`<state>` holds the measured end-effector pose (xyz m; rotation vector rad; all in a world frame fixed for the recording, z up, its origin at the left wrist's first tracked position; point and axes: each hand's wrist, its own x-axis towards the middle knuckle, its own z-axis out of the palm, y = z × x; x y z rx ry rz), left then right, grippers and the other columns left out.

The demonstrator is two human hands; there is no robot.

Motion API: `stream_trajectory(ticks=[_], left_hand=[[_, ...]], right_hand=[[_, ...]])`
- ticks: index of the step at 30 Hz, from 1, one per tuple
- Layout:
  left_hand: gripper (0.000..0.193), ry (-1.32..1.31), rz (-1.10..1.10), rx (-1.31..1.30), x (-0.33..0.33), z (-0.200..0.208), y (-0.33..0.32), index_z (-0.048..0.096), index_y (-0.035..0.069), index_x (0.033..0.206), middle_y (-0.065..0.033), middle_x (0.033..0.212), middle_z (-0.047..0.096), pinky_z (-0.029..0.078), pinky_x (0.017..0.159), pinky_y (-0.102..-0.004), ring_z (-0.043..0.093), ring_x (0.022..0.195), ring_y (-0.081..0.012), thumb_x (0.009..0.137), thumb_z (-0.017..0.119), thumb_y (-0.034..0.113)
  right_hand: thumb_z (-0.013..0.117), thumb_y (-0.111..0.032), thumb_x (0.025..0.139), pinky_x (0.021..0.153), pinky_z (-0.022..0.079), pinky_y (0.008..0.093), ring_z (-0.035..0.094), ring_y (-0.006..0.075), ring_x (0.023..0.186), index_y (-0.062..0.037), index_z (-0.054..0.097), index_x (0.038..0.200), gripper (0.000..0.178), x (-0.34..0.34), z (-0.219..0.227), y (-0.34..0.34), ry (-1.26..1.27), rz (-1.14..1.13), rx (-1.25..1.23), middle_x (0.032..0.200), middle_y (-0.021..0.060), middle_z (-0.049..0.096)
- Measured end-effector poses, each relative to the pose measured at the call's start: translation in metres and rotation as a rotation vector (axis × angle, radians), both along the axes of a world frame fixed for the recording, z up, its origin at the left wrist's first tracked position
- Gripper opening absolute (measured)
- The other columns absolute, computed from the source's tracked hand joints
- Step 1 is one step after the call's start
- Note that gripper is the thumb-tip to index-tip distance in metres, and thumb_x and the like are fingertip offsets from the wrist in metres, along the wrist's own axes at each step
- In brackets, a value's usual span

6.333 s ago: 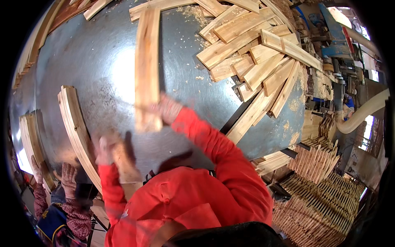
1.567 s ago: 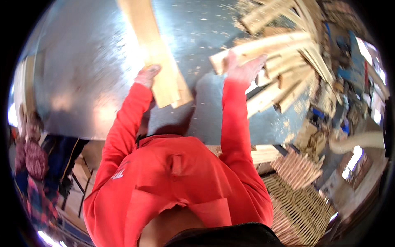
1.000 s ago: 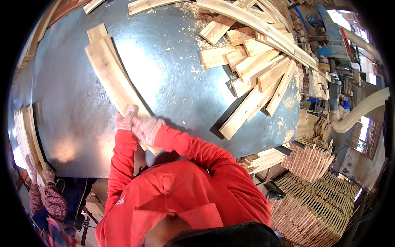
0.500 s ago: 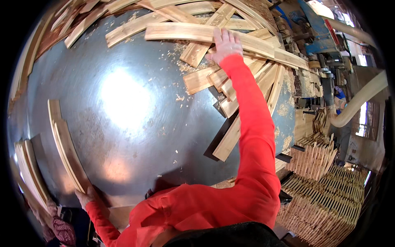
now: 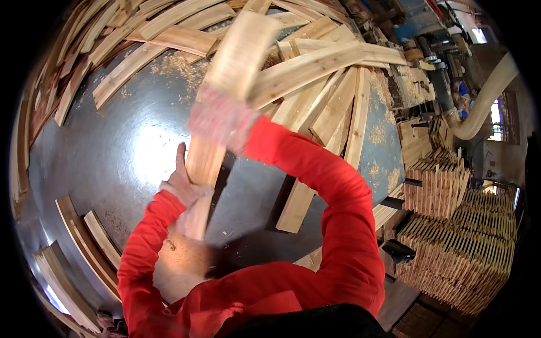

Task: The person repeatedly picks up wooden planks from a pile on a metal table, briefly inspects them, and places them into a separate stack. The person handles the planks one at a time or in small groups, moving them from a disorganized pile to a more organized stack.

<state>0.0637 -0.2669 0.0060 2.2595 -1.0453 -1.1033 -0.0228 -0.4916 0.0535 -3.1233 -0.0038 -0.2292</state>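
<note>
A long pale wooden board (image 5: pixel 205 160) slants in front of me above the metal table, its far end blurred by motion. Across the middle of it lies my right hand (image 5: pixel 222 118), closed around the board, though its fingers are smeared. My left hand (image 5: pixel 183 188) grips the same board lower down, near its close end, with one digit pointing up along the edge. A heap of loose boards (image 5: pixel 307 67) fans out beyond and to the right of my right hand. One board from it (image 5: pixel 297 205) reaches toward me on the table.
The shiny metal table (image 5: pixel 127 146) carries sawdust and boards along its far edge. Several boards (image 5: pixel 84 236) lie at the left, near another person's hand (image 5: pixel 107 324). A machine (image 5: pixel 434 50) with a pale hose (image 5: pixel 487 101) stands far right; stacked slats (image 5: pixel 459 253) stand below it.
My right hand has moved from the heap toward the left and nearer, with a board. My left hand has left the boards at the lower left and now grips this board too.
</note>
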Motion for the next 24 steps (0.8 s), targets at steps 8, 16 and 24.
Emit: stream_trajectory(ticks=[8, 16, 24], left_hand=[[0.051, 0.385, 0.395, -0.572, -0.033, -0.006, -0.039, 0.055, 0.001, 0.117, -0.0065, 0.099, 0.065, 0.051, 0.076, -0.0297, 0.061, 0.087, -0.0151, 0.082, 0.073, 0.033], [0.041, -0.15, -0.483, -0.749, 0.052, -0.011, -0.323, 0.06, 0.002, 0.114, -0.02, 0.11, 0.059, 0.044, 0.091, -0.0383, 0.056, 0.103, -0.0298, 0.095, 0.05, 0.036], [0.061, -0.158, -0.184, -0.302, -0.088, -0.002, -0.265, 0.059, 0.001, 0.123, -0.0267, 0.131, 0.049, 0.034, 0.108, -0.0401, 0.043, 0.129, -0.0354, 0.083, 0.063, 0.048]], right_hand=[[0.062, -0.046, 0.084, 0.109, 0.029, 0.0434, 0.038, 0.0309, 0.131, -0.0068, 0.044, 0.135, 0.067, -0.152, -0.103, -0.188, -1.168, -1.442, 1.483, 0.141, 0.013, 0.042], [0.048, -0.057, 0.09, 0.114, 0.02, 0.0519, 0.032, 0.0345, 0.137, -0.0158, 0.036, 0.146, 0.07, -0.125, -0.083, -0.314, -1.345, -0.956, 2.002, 0.151, 0.0084, 0.035], [0.047, -0.051, 0.092, 0.105, 0.036, 0.0496, 0.048, 0.0338, 0.124, -0.0132, 0.042, 0.142, 0.063, -0.127, -0.085, -0.328, -1.347, -1.062, 1.892, 0.143, 0.0116, 0.045]])
